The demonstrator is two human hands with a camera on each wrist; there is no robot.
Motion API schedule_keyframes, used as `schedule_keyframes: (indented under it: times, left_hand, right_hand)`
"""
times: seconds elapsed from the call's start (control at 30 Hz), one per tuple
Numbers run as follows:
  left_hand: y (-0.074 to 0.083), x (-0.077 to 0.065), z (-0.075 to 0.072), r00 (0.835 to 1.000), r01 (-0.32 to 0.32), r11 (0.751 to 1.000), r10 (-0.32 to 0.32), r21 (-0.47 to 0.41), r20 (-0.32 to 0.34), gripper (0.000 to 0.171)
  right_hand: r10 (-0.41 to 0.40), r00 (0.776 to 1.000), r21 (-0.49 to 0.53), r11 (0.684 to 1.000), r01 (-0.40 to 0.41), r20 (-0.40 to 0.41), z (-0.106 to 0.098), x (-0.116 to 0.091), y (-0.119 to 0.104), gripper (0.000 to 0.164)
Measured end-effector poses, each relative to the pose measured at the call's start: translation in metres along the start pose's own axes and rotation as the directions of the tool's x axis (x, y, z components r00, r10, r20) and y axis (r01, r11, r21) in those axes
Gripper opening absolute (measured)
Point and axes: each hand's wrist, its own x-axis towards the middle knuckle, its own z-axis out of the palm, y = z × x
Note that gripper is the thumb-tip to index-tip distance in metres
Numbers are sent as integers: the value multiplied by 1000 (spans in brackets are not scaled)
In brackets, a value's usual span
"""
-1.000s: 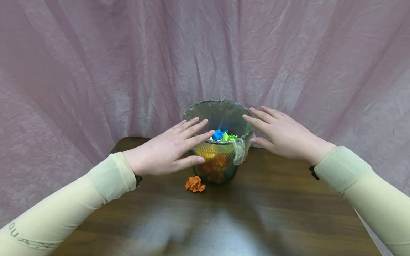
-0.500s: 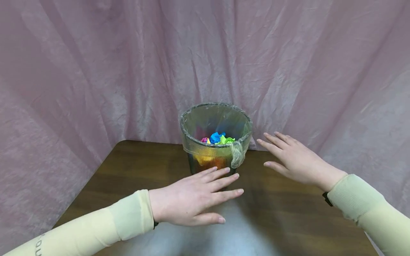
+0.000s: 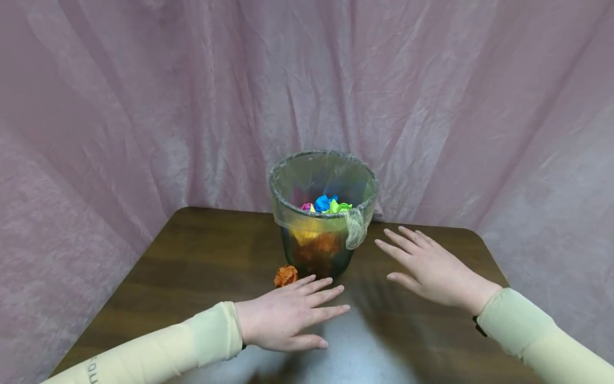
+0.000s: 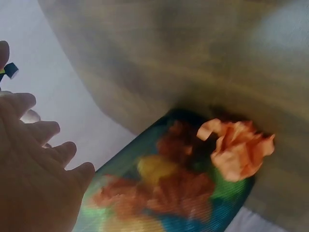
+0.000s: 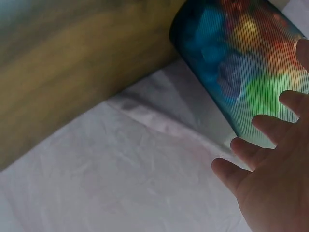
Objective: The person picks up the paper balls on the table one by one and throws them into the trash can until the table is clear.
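Observation:
A dark mesh wastebasket [image 3: 318, 261] lined with a clear plastic bag [image 3: 356, 229] stands on the table. Crumpled paper balls fill its lower part, among them a blue one [image 3: 324, 203] and a green one [image 3: 339, 207] on top. Outside, by the basket's foot, lies an orange crumpled paper ball [image 3: 285, 276], partly covered by the left hand in the head view. My left hand [image 3: 292, 317] is in front of the basket, fingers spread, holding nothing. To the basket's right is my right hand [image 3: 434, 269], its fingers straight and nothing in it.
The brown wooden table [image 3: 206, 256] ends at a back edge close behind the basket. A pink curtain [image 3: 230, 106] hangs behind and on both sides. The bag's knotted end droops over the basket's right front.
The left hand has drawn back from the basket's rim, down and to the right. My right hand has come down from beside the rim. Basket and orange ball keep their places.

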Motion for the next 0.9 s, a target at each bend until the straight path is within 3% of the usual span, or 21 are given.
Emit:
schedule_keyframes:
  times: [0.23, 0.47, 0.9]
  left_hand:
    - [-7, -9, 22, 999, 32, 999, -31, -26, 42, 67]
    - [-32, -26, 35, 982, 168, 983, -161, -67, 102, 67]
    - [-79, -48, 59, 956, 289, 952, -282, -105, 76, 65]
  right_hand:
    - [-33, 999, 11, 999, 33, 15, 15, -6, -10, 68]
    - [-89, 996, 20, 996, 89, 2, 34, -10, -26, 69]
    - [-217, 976, 25, 976, 218, -17, 54, -7, -64, 70]
